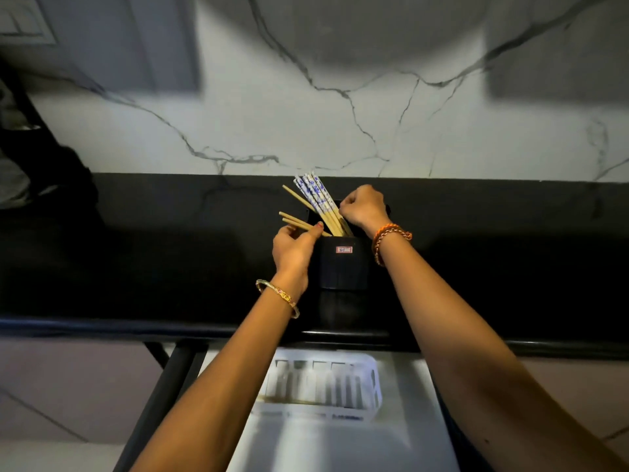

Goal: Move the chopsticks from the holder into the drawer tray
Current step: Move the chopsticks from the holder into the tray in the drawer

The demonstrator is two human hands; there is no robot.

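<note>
Left hand (292,248) fingers pinch chopsticks (295,222) slanting up-left (right hand (362,206) fisted).

Black worktop (136,267) runs glossy below a white marble-veined wall (340,107); pale tiled floor (68,403) shows underneath.

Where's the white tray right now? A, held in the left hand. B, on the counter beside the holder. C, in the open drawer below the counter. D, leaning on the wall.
C: the tray sits in the open drawer, below the counter edge.
</note>
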